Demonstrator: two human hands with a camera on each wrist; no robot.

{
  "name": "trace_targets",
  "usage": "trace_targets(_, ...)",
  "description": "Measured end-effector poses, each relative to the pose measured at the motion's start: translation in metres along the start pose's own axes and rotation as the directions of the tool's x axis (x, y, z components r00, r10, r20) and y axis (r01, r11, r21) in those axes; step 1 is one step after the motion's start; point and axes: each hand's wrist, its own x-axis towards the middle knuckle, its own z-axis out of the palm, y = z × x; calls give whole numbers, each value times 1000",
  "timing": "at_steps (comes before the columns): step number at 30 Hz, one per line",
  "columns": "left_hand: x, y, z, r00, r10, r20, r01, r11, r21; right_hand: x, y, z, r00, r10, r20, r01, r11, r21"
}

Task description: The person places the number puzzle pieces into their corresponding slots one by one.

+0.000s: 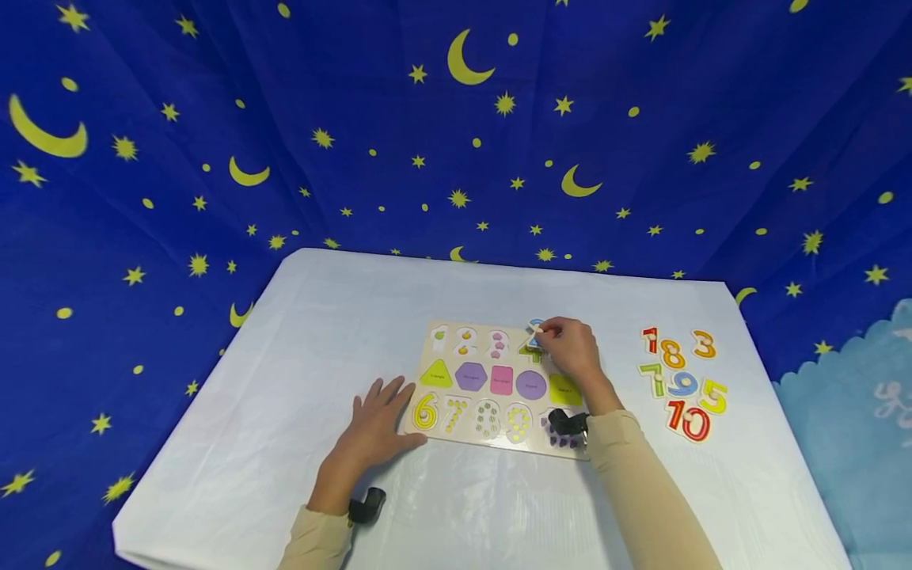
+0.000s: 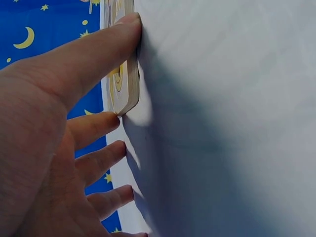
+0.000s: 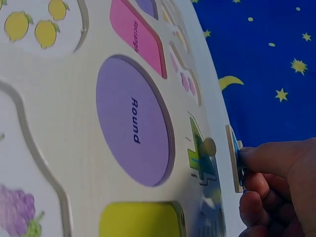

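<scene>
On the table lies a wooden number puzzle board [image 3: 76,113] with picture recesses and labelled coloured shapes. My right hand [image 1: 570,346] pinches a blue number 2 piece [image 1: 536,326] above the board's far right part, tilted on edge and apart from it in the right wrist view. Just below it, a green number 4 piece [image 3: 197,153] with a round knob lies in the board. My left hand [image 1: 379,425] rests at the board's near left corner, fingers spread, thumb [image 2: 129,28] touching its edge. Beside that thumb, a yellow number 6 piece [image 1: 425,412] lies in the board.
Right of the board lie several loose number pieces, among them a red 10 [image 1: 689,420], an orange 8 [image 1: 671,354] and a yellow 5 [image 1: 713,397]. White cloth covers the table [image 1: 271,380]. A blue starry curtain [image 1: 399,103] hangs behind it.
</scene>
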Motion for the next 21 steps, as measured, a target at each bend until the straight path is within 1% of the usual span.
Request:
trace_targets(3, 0, 0, 0, 1000, -2, 6, 2, 1000, -3, 0, -3, 1, 1000, -17, 4, 17, 1000, -10)
trace_targets(7, 1, 1, 0, 1000, -7, 6, 7, 1000, -4, 0, -5, 1, 1000, -13, 19, 14, 1000, -23)
trace_targets(15, 1, 3, 4, 1000, 7, 4, -7, 1000, -13, 0, -8, 5, 999, -44, 23, 44, 998, -36)
trace_targets(21, 1, 1, 1, 1000, 12, 0, -12, 1000, 6, 1, -20, 14, 997, -61, 37, 62, 998, -19)
